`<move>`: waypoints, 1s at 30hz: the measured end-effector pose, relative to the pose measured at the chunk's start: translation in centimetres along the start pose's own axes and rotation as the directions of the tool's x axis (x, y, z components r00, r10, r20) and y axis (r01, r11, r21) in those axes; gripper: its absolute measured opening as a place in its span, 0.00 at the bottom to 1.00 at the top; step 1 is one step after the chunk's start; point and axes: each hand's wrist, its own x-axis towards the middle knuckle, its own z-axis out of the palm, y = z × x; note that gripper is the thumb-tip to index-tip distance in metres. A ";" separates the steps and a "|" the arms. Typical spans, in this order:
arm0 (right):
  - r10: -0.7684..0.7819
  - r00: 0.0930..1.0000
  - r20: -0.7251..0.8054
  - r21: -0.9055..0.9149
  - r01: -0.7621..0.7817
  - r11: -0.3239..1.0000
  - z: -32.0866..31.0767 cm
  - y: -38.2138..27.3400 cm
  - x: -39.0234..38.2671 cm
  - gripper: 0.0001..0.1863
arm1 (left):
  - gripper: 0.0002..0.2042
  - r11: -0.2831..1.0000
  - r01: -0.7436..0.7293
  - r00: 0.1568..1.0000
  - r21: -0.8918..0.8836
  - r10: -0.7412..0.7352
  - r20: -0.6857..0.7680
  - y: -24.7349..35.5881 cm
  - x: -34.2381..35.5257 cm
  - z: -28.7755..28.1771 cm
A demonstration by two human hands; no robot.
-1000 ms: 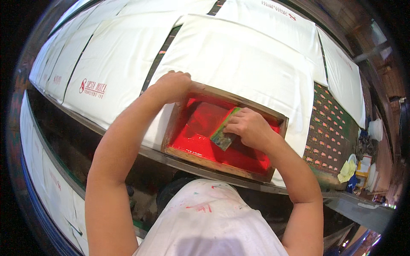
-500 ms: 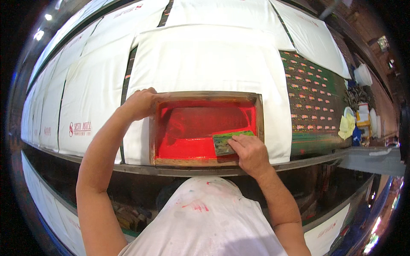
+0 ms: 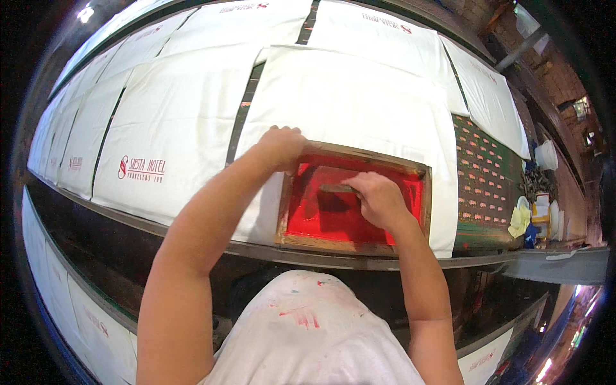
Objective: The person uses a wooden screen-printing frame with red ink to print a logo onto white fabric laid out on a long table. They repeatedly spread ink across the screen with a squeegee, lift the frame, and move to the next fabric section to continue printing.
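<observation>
Nearest lies the person's paint-marked white shirt [image 3: 308, 346], then the long counter [image 3: 482, 235] with its straight near edge. Just beyond that edge, on the white flat cloth [image 3: 359, 90], sits the rectangular brown wooden frame [image 3: 340, 246] with wet red ink [image 3: 309, 224] inside. Its long axis runs left to right, roughly along the counter, with the right end swung a little toward the person.

The right hand [image 3: 380, 199] has its grip pinched on the thin, flat, grey-brown blade [image 3: 335, 188], held over the middle of the frame. The blade's long axis also runs mostly left to right, its free end pointing left. Whether its lower edge touches the inked surface I cannot tell; the dark patch below may be shadow.

Spreading the ink well would call for the blade's whole edge to bear evenly, at one steady lean, in overlapping strokes kept clear of the wooden rim. The left hand [image 3: 281, 149], its grip closed over the far left corner, should press down firmly so the frame does not creep and smear.

Farther off, more white cloths with red lettering [image 3: 378, 22] cover the counter.
</observation>
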 end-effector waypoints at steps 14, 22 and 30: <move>-0.013 0.997 -0.076 -0.119 0.004 0.993 5.2 -7.8 -3.5 0.24 | 0.36 1.000 -0.025 0.994 -0.007 0.025 -0.105 0.1 -0.4 1.8; 0.013 0.984 0.176 -0.057 -0.003 0.998 0.7 -6.8 -2.5 0.25 | 0.41 1.000 -0.026 0.998 -0.008 0.025 -0.066 0.1 0.2 1.7; 0.087 0.996 0.007 -0.070 -0.087 0.994 2.1 -2.2 5.5 0.27 | 0.24 1.000 0.019 0.999 -0.015 -0.020 -0.046 1.0 -0.9 0.4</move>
